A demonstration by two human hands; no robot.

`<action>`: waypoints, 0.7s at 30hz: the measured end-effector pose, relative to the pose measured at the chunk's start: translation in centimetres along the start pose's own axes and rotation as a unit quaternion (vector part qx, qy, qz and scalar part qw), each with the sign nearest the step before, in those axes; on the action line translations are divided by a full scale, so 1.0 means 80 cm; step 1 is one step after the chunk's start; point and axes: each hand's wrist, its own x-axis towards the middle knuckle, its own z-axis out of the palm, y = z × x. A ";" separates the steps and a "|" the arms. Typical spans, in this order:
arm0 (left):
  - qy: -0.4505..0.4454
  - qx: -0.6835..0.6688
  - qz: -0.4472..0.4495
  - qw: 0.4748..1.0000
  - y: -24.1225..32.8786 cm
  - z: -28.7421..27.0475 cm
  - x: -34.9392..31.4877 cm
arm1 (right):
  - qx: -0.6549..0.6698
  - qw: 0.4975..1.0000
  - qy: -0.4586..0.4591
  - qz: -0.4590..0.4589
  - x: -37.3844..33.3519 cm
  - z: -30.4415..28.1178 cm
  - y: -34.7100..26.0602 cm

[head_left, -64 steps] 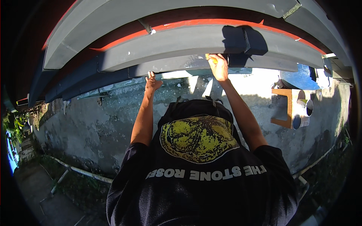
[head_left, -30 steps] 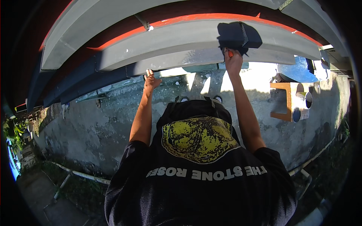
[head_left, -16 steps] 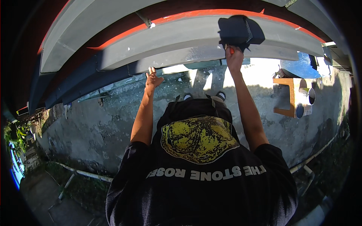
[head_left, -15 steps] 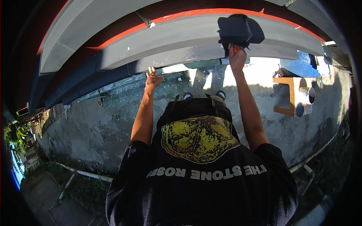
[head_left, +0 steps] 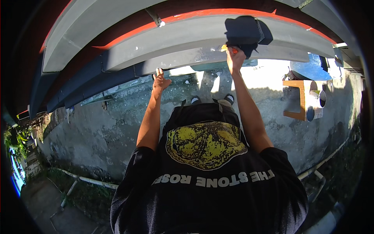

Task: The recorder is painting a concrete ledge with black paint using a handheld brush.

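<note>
Head camera: the person's right hand (head_left: 235, 61) grips a small orange object (head_left: 235, 50), its fingers closed narrowly around it, with a yellow-orange part jutting out to the left of the knuckles. What kind of object it is cannot be told. It sits against or just in front of the long, smooth grey lower ledge (head_left: 183, 58); actual contact is unclear. The left hand (head_left: 160, 83) has its fingers extended and its thumb out to the side, fingertips at that ledge's lower edge, seemingly holding nothing.

Beyond the lower ledge runs a broader grey upper ledge (head_left: 175, 39), bordered by a bright red painted strip (head_left: 187, 16). A dark rounded shadow (head_left: 242, 33) falls across the upper ledge near the right hand. On the weathered grey concrete ground (head_left: 269, 107), well to the right, stands a brown plastic stool (head_left: 301, 99) beside a white cylindrical bucket (head_left: 319, 99).
</note>
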 end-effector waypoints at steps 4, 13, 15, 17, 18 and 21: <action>0.004 -0.046 -0.016 0.999 0.007 -0.002 -0.004 | -0.135 0.982 0.077 -0.108 0.029 -0.043 -0.007; -0.003 -0.071 -0.029 0.997 0.009 -0.008 -0.006 | 0.091 0.951 -0.203 -0.216 -0.099 0.091 -0.080; 0.006 -0.070 -0.014 0.997 0.005 -0.006 -0.007 | 0.084 0.952 -0.234 -0.178 -0.100 0.102 -0.087; 0.007 -0.065 -0.012 0.998 0.008 -0.006 -0.003 | 0.078 0.951 -0.227 -0.193 -0.092 0.109 -0.068; 0.007 -0.060 -0.011 0.998 0.011 -0.008 -0.001 | 0.072 0.950 -0.222 -0.208 -0.085 0.110 -0.056; 0.000 -0.082 -0.015 0.997 0.001 -0.001 -0.006 | 0.027 0.986 -0.142 -0.080 -0.052 0.084 -0.026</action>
